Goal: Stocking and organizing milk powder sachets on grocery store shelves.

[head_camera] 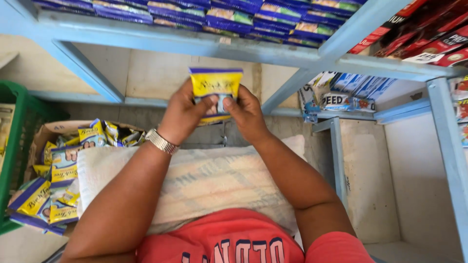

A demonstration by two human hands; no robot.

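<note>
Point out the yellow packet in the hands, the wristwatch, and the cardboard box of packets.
yellow packet (216, 83): head view, upper front face above the thumbs.
wristwatch (161, 141): head view, metal band on the left wrist.
cardboard box (48, 130): head view, bare brown flap at its top left.

Packet (215, 87) between both hands, below shelf (195, 46); carton (48, 134) probably floor-level, left.

Yellow-and-purple flat packet (215, 90) held up at centre. Matching packets (58, 170) heaped in box lower left, more stacked on top shelf (229, 14). Red packs (424, 34) top right; blue-white packs (346, 92) beneath.
</note>
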